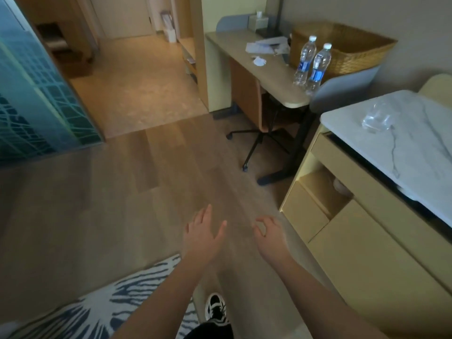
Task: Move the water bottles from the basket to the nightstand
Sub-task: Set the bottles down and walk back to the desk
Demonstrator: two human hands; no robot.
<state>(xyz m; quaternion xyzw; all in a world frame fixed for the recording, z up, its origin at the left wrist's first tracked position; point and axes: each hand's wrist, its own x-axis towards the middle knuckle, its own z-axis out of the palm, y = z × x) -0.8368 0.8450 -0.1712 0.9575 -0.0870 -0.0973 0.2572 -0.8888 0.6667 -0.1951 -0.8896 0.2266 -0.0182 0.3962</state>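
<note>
Two clear water bottles with white caps and blue labels stand upright side by side on the desk: the left bottle [305, 61] and the right bottle [318, 68]. Right behind them sits a wicker basket [352, 48]; its inside is hidden from here. My left hand [204, 234] and my right hand [267, 234] hang over the wooden floor, far from the bottles. Both hold nothing; the left fingers are spread, the right fingers loosely curled.
The desk [269, 72] carries scattered papers [267, 45] and a tissue box [258, 22]. An office chair [254, 133] is tucked under it. A marble-topped cabinet [403, 143] on the right holds crumpled clear plastic [378, 117]. A patterned rug [97, 309] lies bottom left.
</note>
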